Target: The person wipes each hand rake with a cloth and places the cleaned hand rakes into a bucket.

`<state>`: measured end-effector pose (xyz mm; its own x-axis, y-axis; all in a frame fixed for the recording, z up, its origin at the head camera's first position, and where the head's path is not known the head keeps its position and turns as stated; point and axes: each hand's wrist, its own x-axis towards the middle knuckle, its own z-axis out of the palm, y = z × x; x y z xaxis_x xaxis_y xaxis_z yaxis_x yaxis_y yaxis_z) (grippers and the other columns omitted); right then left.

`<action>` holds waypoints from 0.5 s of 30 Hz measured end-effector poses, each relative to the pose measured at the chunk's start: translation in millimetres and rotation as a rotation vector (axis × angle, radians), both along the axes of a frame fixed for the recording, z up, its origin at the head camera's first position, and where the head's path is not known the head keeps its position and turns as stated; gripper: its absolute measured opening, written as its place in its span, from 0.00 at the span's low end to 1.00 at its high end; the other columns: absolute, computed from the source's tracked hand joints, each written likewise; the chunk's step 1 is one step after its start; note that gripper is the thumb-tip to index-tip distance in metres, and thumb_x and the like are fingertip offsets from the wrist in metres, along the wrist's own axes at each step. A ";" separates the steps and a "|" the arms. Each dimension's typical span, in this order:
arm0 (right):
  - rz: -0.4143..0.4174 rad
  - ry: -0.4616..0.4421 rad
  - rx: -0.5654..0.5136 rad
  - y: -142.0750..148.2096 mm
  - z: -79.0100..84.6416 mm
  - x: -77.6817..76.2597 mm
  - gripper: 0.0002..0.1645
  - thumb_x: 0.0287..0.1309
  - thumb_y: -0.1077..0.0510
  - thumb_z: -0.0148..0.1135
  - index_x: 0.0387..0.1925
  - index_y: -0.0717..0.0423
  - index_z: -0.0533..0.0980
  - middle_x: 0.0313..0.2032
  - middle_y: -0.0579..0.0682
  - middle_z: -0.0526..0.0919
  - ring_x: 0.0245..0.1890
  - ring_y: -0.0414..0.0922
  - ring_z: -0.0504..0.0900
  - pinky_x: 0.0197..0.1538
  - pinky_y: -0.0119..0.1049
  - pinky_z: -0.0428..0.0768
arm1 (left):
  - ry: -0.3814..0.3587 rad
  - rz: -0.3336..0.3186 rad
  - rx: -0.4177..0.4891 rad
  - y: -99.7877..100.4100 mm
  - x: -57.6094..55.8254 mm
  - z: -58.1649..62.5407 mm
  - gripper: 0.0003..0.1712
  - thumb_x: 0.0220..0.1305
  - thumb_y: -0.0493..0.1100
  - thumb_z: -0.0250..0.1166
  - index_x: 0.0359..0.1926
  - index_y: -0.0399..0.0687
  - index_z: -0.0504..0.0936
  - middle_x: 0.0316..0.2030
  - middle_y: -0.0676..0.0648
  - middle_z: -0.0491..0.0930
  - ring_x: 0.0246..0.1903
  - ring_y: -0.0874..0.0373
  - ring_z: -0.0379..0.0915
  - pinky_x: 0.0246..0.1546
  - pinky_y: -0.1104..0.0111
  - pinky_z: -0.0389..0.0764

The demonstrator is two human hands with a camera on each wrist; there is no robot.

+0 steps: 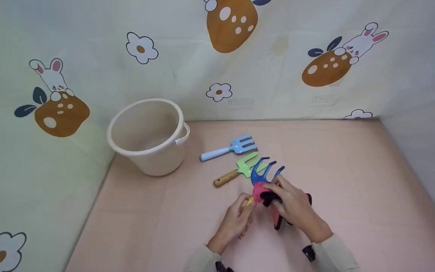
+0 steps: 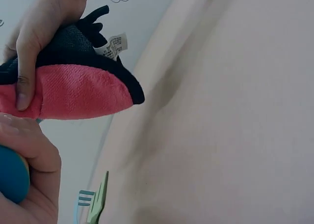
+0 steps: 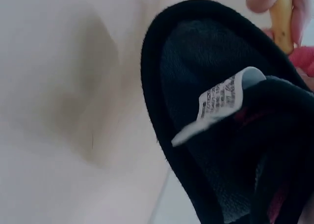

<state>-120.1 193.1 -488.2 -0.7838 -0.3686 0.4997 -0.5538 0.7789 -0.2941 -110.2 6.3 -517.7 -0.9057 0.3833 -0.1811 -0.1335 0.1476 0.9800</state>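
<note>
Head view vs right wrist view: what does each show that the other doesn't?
Only head: cream plastic bucket, light-blue garden fork, green garden fork with wooden handle and blue three-pronged claw head. The right hand is plainly visible only here, on the fabric.

Only right wrist: white printed tag against the dark fabric lining.

Both: pink-and-black fabric piece, yellow tool handle, left hand gripping that handle, and pale pink work surface.
</note>
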 end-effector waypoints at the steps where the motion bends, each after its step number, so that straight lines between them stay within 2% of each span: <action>1: -0.001 0.000 0.018 0.3 -0.2 -0.8 0.27 0.39 0.70 0.72 0.45 0.52 0.80 0.37 0.47 0.70 0.32 0.38 0.71 0.33 0.31 0.77 | 0.001 -0.006 -0.011 -1.1 0.5 -0.5 0.15 0.70 0.54 0.49 0.47 0.50 0.69 0.13 0.54 0.64 0.06 0.65 0.55 0.06 0.75 0.59; 7: -0.030 0.025 0.021 1.6 -3.6 -3.5 0.27 0.40 0.69 0.71 0.45 0.47 0.80 0.35 0.46 0.70 0.30 0.37 0.68 0.28 0.27 0.71 | 0.046 -0.036 -0.100 -4.9 0.9 1.1 0.16 0.70 0.55 0.48 0.48 0.50 0.68 0.15 0.55 0.65 0.07 0.64 0.57 0.07 0.75 0.59; 11: -0.061 0.058 -0.009 1.9 -7.0 -3.9 0.29 0.39 0.70 0.71 0.47 0.47 0.79 0.34 0.47 0.70 0.30 0.38 0.69 0.27 0.27 0.72 | 0.074 -0.045 -0.141 -5.5 0.0 3.2 0.15 0.70 0.55 0.48 0.47 0.51 0.68 0.15 0.56 0.65 0.07 0.64 0.57 0.07 0.76 0.59; 15: -0.094 0.084 -0.041 0.2 -10.0 -5.3 0.31 0.39 0.70 0.71 0.48 0.45 0.79 0.34 0.48 0.71 0.27 0.39 0.70 0.26 0.28 0.73 | 0.066 -0.046 -0.149 -7.0 0.3 3.5 0.14 0.70 0.54 0.49 0.47 0.51 0.69 0.15 0.56 0.65 0.08 0.64 0.57 0.07 0.76 0.59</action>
<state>-125.3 193.3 -498.2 -0.7688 -0.2733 0.5782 -0.5028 0.8169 -0.2825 -109.9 -0.7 -514.2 -0.8996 0.3978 -0.1800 -0.0596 0.2966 0.9531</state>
